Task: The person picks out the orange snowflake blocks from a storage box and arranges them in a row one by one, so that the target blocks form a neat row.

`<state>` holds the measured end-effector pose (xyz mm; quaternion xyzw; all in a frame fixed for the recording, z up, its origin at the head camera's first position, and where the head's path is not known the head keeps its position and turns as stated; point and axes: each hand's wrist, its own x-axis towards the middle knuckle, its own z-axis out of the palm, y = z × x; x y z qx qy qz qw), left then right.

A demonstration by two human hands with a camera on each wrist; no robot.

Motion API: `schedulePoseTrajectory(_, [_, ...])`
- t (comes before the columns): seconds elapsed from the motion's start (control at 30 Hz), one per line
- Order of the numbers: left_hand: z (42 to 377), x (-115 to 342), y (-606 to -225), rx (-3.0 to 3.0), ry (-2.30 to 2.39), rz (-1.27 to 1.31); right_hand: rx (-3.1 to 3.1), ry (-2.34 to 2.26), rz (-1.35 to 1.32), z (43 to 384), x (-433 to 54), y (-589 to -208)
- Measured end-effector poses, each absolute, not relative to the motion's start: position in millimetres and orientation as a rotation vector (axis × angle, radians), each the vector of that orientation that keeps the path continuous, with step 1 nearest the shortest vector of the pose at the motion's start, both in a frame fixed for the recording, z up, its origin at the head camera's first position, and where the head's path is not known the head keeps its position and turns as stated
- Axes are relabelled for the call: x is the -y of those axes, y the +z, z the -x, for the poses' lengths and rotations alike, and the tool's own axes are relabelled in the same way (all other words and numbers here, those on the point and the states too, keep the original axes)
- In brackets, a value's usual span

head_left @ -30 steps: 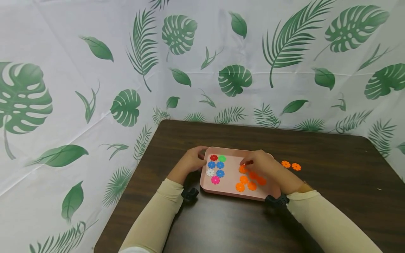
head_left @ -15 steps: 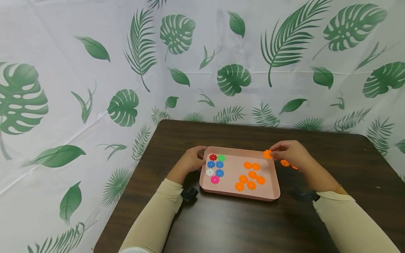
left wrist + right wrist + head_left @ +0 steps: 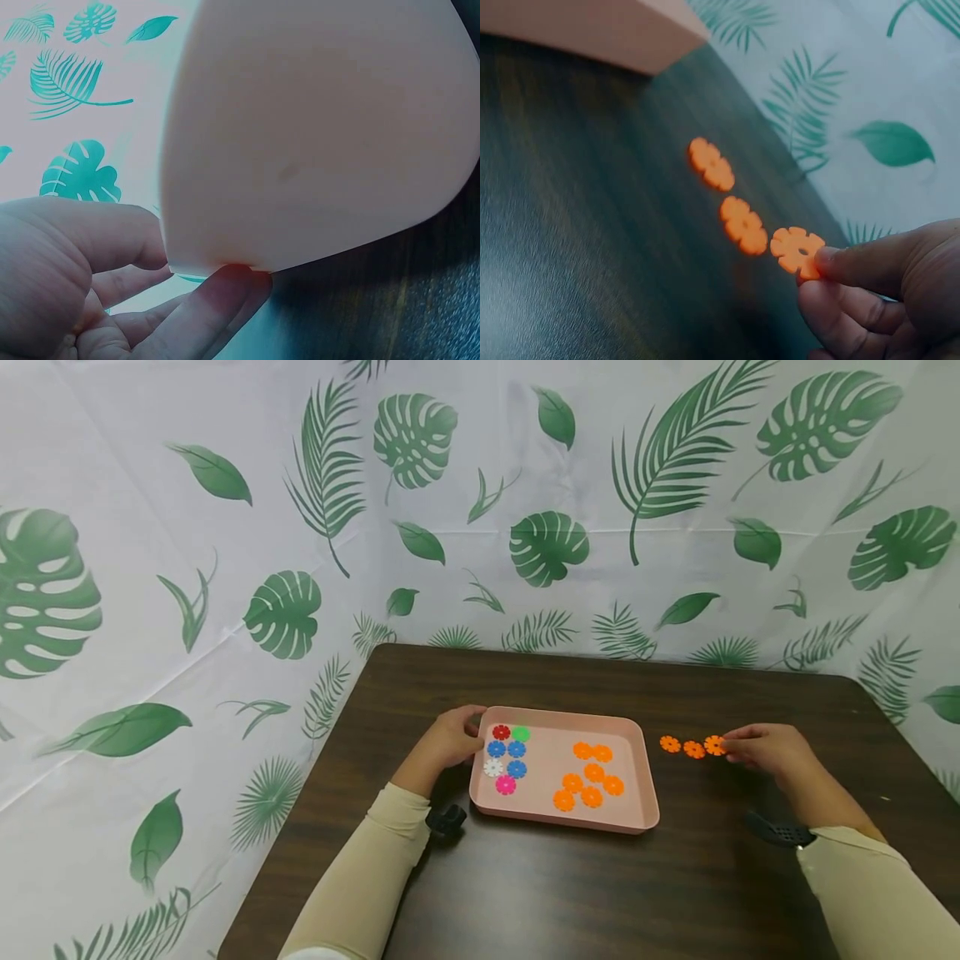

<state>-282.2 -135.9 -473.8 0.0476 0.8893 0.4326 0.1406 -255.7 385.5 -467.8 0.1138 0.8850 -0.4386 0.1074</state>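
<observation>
My right hand (image 3: 776, 747) pinches an orange flower-shaped, notched plastic disc (image 3: 789, 249) between thumb and fingers, just right of the tray. Two like orange discs, one farther left (image 3: 670, 744) and one closer (image 3: 694, 750), lie on the table beside it, roughly in a row. My left hand (image 3: 444, 743) holds the left end of a pink tray (image 3: 542, 777); its thumb and fingers (image 3: 202, 311) are at the tray's edge in the left wrist view. Several orange discs (image 3: 592, 772) lie in the tray's right half. On its left are a red, a green, a white, a pink and three blue discs (image 3: 517, 749).
The tray stands on a dark wood-grain table (image 3: 525, 893). Behind and to the left hangs a white cloth with green leaf prints (image 3: 480, 485). Black straps with small devices (image 3: 447, 821) sit at both wrists.
My right hand has lifted an orange disc from the tray and carried it rightward over the rim to the two discs on the table. My left hand stays at the tray.
</observation>
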Motion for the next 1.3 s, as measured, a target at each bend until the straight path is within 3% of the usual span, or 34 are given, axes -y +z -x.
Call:
schedulePoseTrajectory(0.87, [285,136,-477,-2.569,1.234,-0.114,-2.895,-0.843,-0.211,255,-378,-464])
schedulePoseTrajectory(1.13, [286,136,-475,-2.569,1.245,-0.127,-2.999,-0.896,0.086,254,-311,-442])
schedulePoseTrajectory(1.3, [287,136,-476,-2.563,1.240,-0.116,-2.999,-0.824,0.499,250,-254,-439])
